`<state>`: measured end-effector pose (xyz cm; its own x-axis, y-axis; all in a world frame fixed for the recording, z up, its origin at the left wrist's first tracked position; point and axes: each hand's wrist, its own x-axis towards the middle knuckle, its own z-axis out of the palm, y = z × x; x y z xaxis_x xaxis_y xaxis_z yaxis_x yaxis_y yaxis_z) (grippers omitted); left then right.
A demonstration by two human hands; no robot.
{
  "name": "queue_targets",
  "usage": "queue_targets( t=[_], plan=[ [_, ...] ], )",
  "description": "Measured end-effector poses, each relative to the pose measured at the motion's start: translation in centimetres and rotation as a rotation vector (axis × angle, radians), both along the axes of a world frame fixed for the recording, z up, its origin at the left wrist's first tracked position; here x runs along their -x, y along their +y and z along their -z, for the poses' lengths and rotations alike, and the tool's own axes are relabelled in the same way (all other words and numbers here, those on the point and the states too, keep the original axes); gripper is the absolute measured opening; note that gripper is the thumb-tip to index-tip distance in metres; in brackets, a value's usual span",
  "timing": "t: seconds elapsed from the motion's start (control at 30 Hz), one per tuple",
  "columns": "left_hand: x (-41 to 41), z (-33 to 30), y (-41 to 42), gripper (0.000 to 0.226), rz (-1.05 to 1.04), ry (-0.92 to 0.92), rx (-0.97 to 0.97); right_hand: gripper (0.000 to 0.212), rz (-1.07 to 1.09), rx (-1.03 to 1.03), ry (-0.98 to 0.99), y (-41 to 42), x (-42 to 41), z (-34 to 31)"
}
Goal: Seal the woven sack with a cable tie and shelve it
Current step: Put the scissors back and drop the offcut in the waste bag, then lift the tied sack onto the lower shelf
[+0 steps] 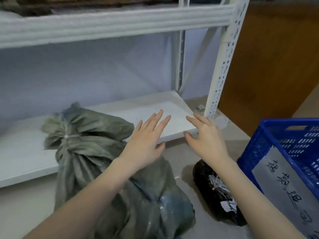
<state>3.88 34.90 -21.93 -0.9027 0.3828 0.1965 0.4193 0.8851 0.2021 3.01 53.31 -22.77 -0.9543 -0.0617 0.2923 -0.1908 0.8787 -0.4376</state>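
— On the edge of the lowest shelf, how does the woven sack lie?

— Its tied neck rests on the white shelf board, and the heavy body stays on the floor. The long axis goes from the near right, by the person, up to the far left. A pale cable tie closes the neck, and the loose top fans out behind it.

— And the room around?

— A white metal rack with a perforated upright, a pale wall behind, a brown panel on the right. On the floor lies a black wrapped parcel, and just beside it stands a blue plastic crate with a handwritten paper label.

— What do the hands do?

— The left hand is flat with straight fingers, above the sack; whether it touches I cannot tell. The right hand is spread wide at the shelf corner and holds nothing.
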Motion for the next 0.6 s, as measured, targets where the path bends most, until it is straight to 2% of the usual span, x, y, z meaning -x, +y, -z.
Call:
queue_targets(
  t=[0.27,0.6],
  plan=[
    [-4.4,-4.9,-11.3,0.070,-0.191,0.150,-0.092,0.048,-0.226,0.046,0.109,-11.4,-2.4,-6.2],
    [-7.4,-2.6,-19.8,0.079,-0.379,0.157,-0.286,0.064,-0.374,0.027,0.031,-20.3,-3.9,-4.8]
  ],
)
